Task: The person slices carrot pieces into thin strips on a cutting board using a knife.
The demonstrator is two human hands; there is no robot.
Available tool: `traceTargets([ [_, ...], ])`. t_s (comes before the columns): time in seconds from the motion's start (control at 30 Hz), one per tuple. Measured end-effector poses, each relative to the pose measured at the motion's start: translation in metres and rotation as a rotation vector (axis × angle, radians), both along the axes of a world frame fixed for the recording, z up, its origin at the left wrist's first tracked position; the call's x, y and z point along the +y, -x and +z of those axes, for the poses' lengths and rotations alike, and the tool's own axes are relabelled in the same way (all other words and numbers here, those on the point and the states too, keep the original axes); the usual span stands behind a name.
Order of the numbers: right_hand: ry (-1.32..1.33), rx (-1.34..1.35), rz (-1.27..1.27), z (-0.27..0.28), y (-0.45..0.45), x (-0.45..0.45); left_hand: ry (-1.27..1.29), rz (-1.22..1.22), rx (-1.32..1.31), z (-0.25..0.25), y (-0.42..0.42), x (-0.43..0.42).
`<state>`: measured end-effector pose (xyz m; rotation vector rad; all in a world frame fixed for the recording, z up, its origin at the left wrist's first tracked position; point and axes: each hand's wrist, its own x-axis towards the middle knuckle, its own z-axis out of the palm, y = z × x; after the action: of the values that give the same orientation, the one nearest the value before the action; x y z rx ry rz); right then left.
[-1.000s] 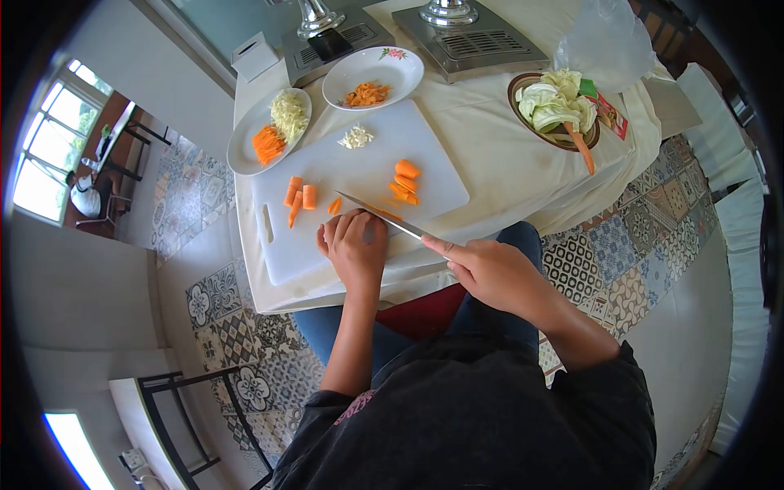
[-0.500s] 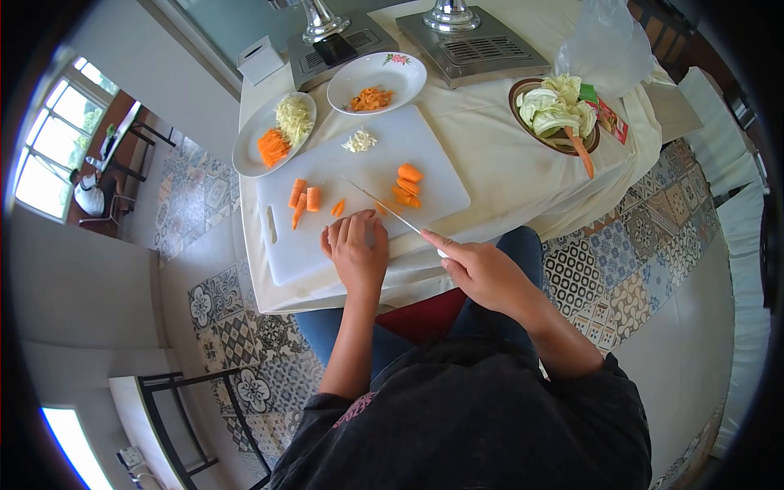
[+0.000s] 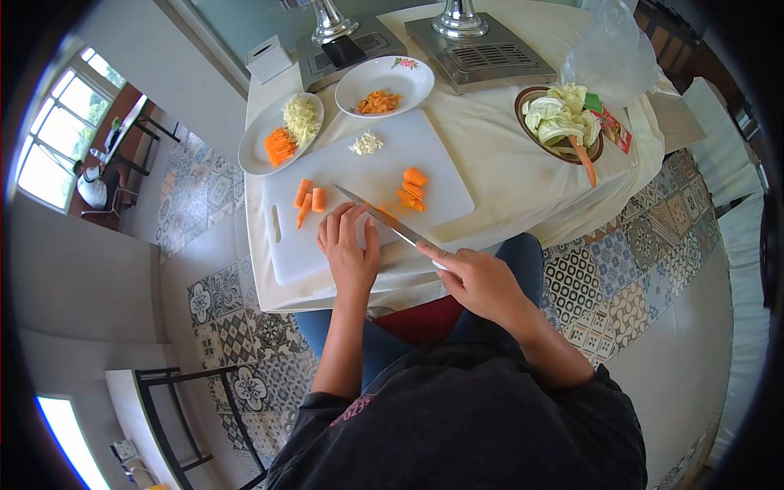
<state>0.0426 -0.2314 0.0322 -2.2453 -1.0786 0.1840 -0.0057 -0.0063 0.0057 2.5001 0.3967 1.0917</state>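
Our right hand (image 3: 480,280) grips the knife (image 3: 380,216), blade slanting beside our curled left hand (image 3: 350,251), whose hold we cannot tell. Beyond them on the cutting board (image 3: 442,175) lie carrot chunks (image 3: 318,199), carrot slices (image 3: 415,176) and, farther, white bits (image 3: 367,144).

The room is evenly bright, with soft daylight. The 1 window (image 3: 59,147) at left is overexposed to white. Small glints shine on the chrome stands (image 3: 461,20). Shadows are faint. The wide lens bends the borders, and the corners fall into black.
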Motion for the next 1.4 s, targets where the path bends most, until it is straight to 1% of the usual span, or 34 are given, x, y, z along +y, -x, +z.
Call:
traceTargets([
  [0.03,-0.002,-0.018,-0.011,0.0,0.001,0.0,-0.036,0.009,0.037,0.005,0.0,0.004],
  [0.13,-0.017,-0.1,-0.025,0.002,0.002,-0.002,-0.153,-0.071,0.094,0.017,-0.003,0.024],
  [0.23,-0.025,-0.17,-0.035,0.003,0.001,-0.004,-0.172,-0.211,0.117,0.035,-0.006,0.038],
  [0.33,-0.038,-0.23,-0.017,0.0,-0.003,-0.009,-0.091,-0.265,0.304,0.054,-0.006,0.047],
  [0.43,-0.051,-0.289,0.012,0.002,-0.006,-0.012,-0.05,-0.261,0.456,0.07,-0.005,0.049],
  [0.53,-0.033,-0.337,0.039,0.002,-0.007,-0.015,-0.054,-0.269,0.573,0.076,-0.007,0.052],
  [0.63,-0.042,-0.349,0.053,0.001,-0.009,-0.015,-0.159,-0.299,0.57,0.072,-0.011,0.057],
  [0.73,-0.048,-0.342,0.052,0.003,-0.01,-0.014,-0.223,-0.262,0.46,0.062,-0.015,0.062],
  [0.83,-0.046,-0.308,0.04,0.006,-0.011,-0.015,-0.211,-0.056,0.43,0.048,-0.018,0.075],
  [0.93,-0.031,-0.289,0.017,0.006,-0.011,-0.02,-0.124,0.072,0.418,0.04,-0.016,0.082],
  [1.03,-0.026,-0.281,-0.015,0.007,-0.009,-0.027,-0.049,0.092,0.439,0.041,-0.01,0.074],
  [1.2,-0.028,-0.28,-0.069,0.01,-0.008,-0.037,-0.044,0.087,0.385,0.017,-0.005,0.072],
  [1.4,-0.045,-0.288,-0.084,0.016,-0.011,-0.036,-0.053,0.071,0.359,0.015,-0.005,0.072],
])
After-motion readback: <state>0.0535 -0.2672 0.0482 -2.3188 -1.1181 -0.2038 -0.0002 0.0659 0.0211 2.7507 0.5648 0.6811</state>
